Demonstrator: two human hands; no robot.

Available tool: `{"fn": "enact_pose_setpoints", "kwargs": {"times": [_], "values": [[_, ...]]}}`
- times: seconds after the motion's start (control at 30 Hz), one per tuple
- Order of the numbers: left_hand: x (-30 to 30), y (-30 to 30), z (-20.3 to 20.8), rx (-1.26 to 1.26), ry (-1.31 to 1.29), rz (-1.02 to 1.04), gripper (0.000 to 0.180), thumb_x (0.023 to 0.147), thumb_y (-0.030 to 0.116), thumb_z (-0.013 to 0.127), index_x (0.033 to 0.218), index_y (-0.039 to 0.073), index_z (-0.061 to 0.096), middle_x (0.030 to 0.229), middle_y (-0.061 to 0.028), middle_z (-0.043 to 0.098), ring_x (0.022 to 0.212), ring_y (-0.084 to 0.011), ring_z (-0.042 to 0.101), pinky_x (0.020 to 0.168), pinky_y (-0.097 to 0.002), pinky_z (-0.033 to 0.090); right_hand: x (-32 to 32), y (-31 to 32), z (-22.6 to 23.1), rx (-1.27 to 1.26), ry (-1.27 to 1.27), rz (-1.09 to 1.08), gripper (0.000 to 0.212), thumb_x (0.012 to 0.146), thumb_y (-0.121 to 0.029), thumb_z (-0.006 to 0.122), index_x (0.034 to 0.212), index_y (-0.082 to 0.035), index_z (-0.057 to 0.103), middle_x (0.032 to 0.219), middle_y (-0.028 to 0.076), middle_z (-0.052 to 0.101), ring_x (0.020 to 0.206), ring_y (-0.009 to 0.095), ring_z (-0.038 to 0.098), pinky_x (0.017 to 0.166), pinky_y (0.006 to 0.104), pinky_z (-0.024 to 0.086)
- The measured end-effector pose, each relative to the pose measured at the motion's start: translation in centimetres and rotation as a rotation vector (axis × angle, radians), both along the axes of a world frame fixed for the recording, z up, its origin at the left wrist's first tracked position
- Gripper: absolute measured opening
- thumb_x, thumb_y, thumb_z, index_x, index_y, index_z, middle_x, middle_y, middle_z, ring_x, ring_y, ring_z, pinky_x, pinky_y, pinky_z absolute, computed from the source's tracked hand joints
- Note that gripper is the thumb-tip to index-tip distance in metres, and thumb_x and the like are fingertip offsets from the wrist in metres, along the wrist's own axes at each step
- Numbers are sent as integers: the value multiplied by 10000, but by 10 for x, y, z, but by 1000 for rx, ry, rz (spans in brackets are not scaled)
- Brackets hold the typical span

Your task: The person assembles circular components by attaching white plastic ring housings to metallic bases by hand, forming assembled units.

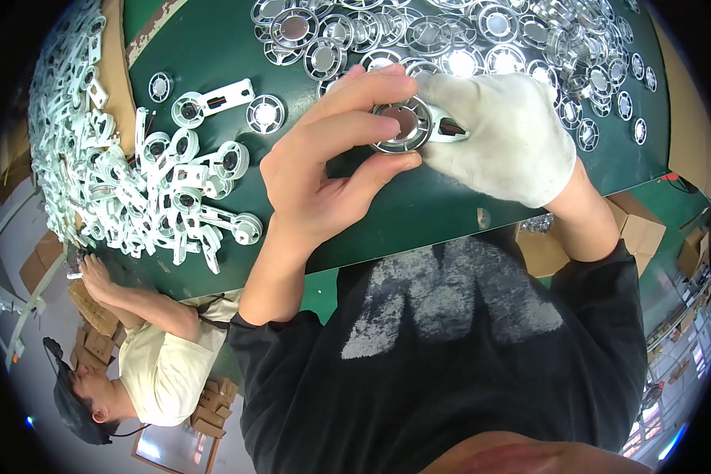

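My bare left hand curls its fingers and thumb around the rim of a round silver spoked cover, one fingertip lying on its disc. My right hand, in a white glove, grips a white plastic housing with a slotted arm. The cover sits against the housing's round end; whether the two are joined I cannot tell. Much of the housing is hidden by the glove. Both hands are close together above the green table.
A heap of silver spoked covers spreads along the table's far side. At left lie many white plastic housings, and one housing lies apart beside a loose cover. Another person works at the lower left. Cardboard boxes stand at right.
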State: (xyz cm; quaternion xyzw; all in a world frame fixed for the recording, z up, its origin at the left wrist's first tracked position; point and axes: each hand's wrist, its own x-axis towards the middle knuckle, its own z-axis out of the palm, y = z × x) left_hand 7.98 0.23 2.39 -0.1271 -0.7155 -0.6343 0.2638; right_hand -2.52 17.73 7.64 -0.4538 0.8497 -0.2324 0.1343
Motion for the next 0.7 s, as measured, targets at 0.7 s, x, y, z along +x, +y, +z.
{"fn": "enact_pose_setpoints", "kwargs": {"times": [0.7], "values": [[4, 5, 2, 133, 60, -45, 839, 777, 228, 894, 1457, -24, 470, 1332, -267, 628, 1248, -391, 619, 1044, -465, 497, 4, -3, 3, -104, -937, -29, 451, 902, -467, 656, 966, -24, 715, 736, 145, 658, 713, 233, 672, 679, 363, 506]]}}
